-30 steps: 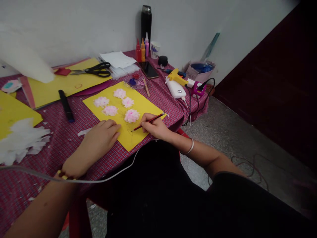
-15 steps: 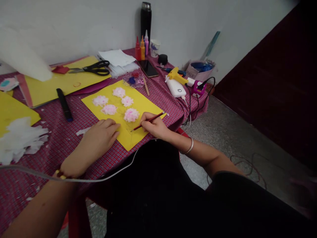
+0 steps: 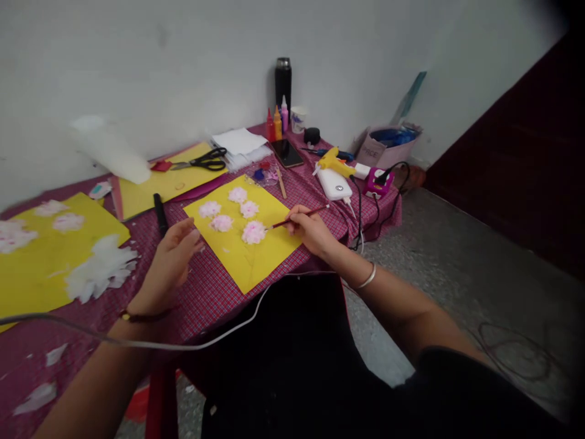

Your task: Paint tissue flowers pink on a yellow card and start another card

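My right hand (image 3: 309, 229) pinches a dark red pencil (image 3: 317, 211), whose point is beside the lowest pink-and-white paper flower (image 3: 253, 231). Under it lies a yellow sheet (image 3: 274, 259) bearing several such flowers and faint pencil lines near its front corner. Off the sheet's left edge, my left hand (image 3: 172, 253) hovers over the checked tablecloth with its fingers loosely apart and nothing in them. A black marker (image 3: 159, 214) lies just behind that hand. To its left is a heap of cut white paper (image 3: 101, 268).
Black scissors (image 3: 205, 160) rest on yellow sheets at the back. A phone (image 3: 287, 153), paint bottles (image 3: 277, 125) and a black flask (image 3: 283, 85) stand or lie behind. On the right are a yellow glue gun (image 3: 336, 161), a white power bank (image 3: 334, 185) and cables. A white cord (image 3: 196, 346) crosses in front.
My left hand has lifted off the yellow sheet and moved left. The pencil point has gone from the pencil lines up to the lowest flower. The view has shifted left and up.
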{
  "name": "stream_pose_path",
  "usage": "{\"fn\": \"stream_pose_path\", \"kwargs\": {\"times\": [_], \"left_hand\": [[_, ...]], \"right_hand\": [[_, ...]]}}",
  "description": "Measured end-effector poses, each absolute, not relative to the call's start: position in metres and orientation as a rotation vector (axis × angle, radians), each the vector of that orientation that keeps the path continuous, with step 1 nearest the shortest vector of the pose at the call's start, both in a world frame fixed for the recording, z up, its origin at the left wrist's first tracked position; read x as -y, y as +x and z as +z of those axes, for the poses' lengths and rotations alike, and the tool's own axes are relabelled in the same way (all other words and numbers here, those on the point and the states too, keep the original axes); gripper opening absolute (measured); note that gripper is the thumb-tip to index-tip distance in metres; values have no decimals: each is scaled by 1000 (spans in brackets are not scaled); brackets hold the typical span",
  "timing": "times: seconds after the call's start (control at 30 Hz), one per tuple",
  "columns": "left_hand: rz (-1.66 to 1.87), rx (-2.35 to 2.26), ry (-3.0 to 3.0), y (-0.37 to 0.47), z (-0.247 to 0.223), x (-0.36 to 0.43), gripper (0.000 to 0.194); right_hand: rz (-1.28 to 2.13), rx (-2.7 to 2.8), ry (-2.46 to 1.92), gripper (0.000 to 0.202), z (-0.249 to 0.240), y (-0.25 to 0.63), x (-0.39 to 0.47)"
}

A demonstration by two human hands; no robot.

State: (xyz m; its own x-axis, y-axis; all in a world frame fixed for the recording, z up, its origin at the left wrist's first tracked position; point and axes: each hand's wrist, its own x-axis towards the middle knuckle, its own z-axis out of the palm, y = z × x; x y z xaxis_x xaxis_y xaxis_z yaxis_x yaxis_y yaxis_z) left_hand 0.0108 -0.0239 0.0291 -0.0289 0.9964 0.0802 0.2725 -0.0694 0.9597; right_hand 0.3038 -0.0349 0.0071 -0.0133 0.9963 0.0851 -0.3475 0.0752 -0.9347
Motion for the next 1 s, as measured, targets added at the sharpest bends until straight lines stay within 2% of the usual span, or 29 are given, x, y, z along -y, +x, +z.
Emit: {"fn": "stream_pose_path", "kwargs": {"times": [0.07,0.3,0.43,0.53,0.73,1.0], "left_hand": [[1218,-1382,1193,12,28,20,21],[1280,-1341,804,30,25,6,17],[1238,-1354,730,46,23,1,33],[1323,-1349,774,47,30,5,36],[1577,-1317,884,-7,66,30,36],[1638,-1195,904,-62,93,49,36]], "right_hand": [[1355,955,-848,12,5,306,33],[1410,919,-819,15,-1,311,35],[1396,971,-796,15,-2,312,35],[1375,977,-766,19,1,316,38],[1340,999,-682,28,25,319,35],[1448,1152,-657,28,56,255,-10]]}}
